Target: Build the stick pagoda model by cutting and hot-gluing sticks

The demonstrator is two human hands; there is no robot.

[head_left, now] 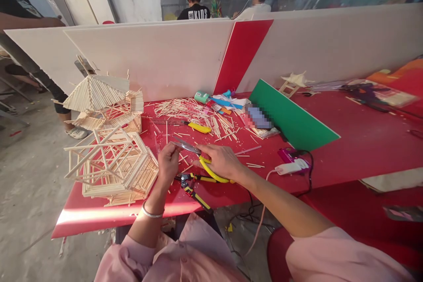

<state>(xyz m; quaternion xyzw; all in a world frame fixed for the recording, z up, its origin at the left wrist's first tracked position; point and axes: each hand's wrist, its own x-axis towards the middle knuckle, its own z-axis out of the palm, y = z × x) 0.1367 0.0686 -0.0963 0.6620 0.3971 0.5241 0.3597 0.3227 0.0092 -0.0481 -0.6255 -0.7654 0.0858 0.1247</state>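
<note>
My right hand (222, 161) is closed around the yellow handles of a pair of scissors (189, 146), whose metal blades point left. At the blade tips my left hand (168, 161) is closed in a pinch; whatever lies between its fingers is too small to make out. Just left of that hand stands an open framework of wooden sticks (115, 163). Behind it is a stick model with a peaked roof (94, 92). Black-and-yellow pliers (200, 197) lie below my hands. Beyond the scissors rests a yellow utility knife (199, 127).
Loose wooden sticks (181, 109) are heaped on the red table (346, 136). A green board (291, 114) leans at the right, near a white power strip (292, 166) with cables. Pale panels (158, 61) close off the back. A person (29, 22) stands at the left.
</note>
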